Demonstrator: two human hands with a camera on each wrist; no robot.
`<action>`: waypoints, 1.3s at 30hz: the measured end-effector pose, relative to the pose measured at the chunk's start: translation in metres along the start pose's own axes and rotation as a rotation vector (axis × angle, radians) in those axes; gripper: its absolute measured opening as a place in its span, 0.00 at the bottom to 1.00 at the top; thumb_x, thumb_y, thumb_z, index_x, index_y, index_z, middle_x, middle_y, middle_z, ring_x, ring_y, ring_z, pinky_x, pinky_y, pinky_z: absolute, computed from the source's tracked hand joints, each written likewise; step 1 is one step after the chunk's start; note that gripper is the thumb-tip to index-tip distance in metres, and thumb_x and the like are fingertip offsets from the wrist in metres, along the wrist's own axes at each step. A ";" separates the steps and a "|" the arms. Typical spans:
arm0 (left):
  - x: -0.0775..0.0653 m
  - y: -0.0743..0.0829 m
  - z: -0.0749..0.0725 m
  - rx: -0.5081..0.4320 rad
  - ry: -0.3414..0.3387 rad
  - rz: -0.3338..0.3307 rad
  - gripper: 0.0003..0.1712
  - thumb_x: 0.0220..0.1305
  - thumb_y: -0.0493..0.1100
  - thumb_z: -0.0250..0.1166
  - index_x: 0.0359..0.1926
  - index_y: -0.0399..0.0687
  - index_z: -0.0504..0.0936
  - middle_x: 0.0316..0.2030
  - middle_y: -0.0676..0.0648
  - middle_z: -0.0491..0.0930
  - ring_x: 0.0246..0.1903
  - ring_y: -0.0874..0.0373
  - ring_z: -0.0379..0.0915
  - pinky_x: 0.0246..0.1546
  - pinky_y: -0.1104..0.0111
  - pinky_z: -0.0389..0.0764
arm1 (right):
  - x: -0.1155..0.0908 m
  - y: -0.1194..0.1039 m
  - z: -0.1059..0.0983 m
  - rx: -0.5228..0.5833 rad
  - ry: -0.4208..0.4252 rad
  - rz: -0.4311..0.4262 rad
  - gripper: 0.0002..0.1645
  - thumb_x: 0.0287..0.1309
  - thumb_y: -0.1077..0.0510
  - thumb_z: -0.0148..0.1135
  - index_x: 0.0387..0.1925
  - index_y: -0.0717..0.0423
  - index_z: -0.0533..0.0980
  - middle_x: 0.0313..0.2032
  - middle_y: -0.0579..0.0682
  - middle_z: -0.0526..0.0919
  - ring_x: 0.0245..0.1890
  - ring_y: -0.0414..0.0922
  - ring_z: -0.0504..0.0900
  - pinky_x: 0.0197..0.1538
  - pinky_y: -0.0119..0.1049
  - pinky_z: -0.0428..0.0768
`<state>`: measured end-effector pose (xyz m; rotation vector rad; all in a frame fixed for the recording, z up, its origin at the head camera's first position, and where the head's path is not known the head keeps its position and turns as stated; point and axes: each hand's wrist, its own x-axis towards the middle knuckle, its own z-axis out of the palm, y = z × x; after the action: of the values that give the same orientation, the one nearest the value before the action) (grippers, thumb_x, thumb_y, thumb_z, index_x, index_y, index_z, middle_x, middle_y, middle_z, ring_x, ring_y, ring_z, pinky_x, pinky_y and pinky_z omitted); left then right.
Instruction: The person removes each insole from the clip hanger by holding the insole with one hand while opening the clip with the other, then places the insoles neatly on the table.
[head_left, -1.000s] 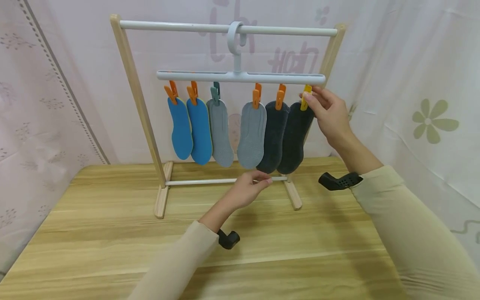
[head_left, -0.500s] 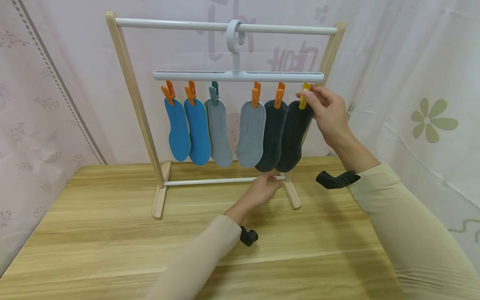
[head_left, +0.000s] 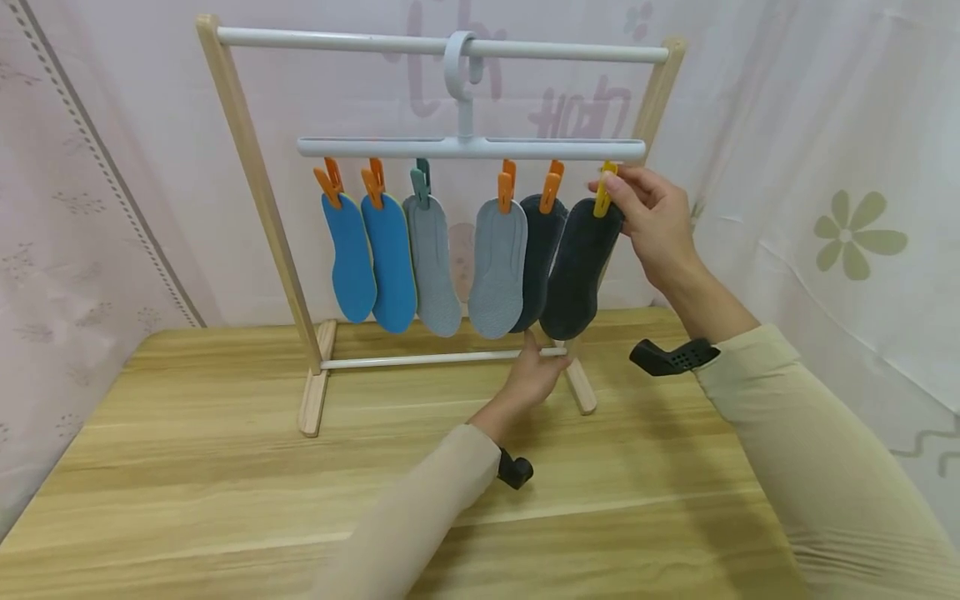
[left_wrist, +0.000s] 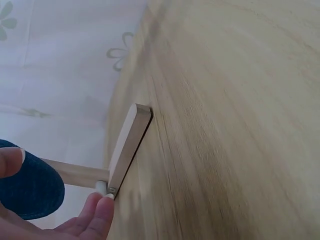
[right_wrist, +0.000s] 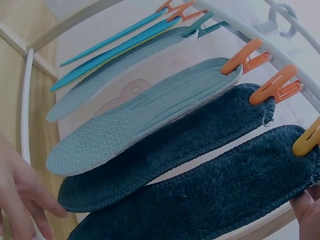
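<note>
While right hand (head_left: 660, 229) pinches yellow clip (head_left: 602, 202) at upper right, its dark insole (head_left: 576, 271) slants lengthwise down-left toward loose-fingered left hand (head_left: 531, 375).

Backdrop: pale curtain (head_left: 150, 150) across the upper frame, loose folds at right. Prints on it: olive-green flower (head_left: 846, 236) at right; faded pink lettering (head_left: 581, 112) right of upper centre; grey dotted stripe (head_left: 105, 164) slanting down the upper left. Counter (head_left: 225, 475): light wood grain, fills lower frame. Soft shadow (head_left: 675, 450) at lower right.
</note>
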<state>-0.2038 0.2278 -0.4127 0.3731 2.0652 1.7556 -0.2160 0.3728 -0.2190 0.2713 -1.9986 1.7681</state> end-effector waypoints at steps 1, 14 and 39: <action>0.002 0.000 0.001 -0.014 0.008 -0.004 0.56 0.66 0.55 0.59 0.75 0.48 0.27 0.71 0.37 0.56 0.67 0.46 0.61 0.65 0.55 0.66 | 0.000 0.000 0.000 0.002 -0.001 0.001 0.21 0.60 0.50 0.63 0.51 0.58 0.77 0.42 0.48 0.85 0.49 0.43 0.81 0.43 0.26 0.82; 0.019 -0.007 0.001 -0.068 0.086 -0.001 0.57 0.62 0.55 0.63 0.76 0.52 0.31 0.71 0.37 0.55 0.71 0.45 0.53 0.69 0.55 0.60 | 0.002 -0.001 0.002 0.013 -0.003 0.028 0.21 0.60 0.49 0.64 0.50 0.56 0.78 0.43 0.48 0.85 0.53 0.44 0.79 0.39 0.29 0.84; 0.009 -0.008 0.008 -0.354 -0.045 0.192 0.18 0.64 0.37 0.63 0.54 0.37 0.78 0.43 0.35 0.84 0.40 0.49 0.85 0.39 0.60 0.85 | 0.009 0.007 -0.004 -0.065 -0.027 0.019 0.20 0.61 0.48 0.62 0.49 0.56 0.78 0.40 0.46 0.86 0.58 0.43 0.78 0.43 0.28 0.80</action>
<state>-0.2073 0.2370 -0.4231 0.5092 1.6874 2.1558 -0.2262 0.3794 -0.2211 0.2573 -2.0794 1.7162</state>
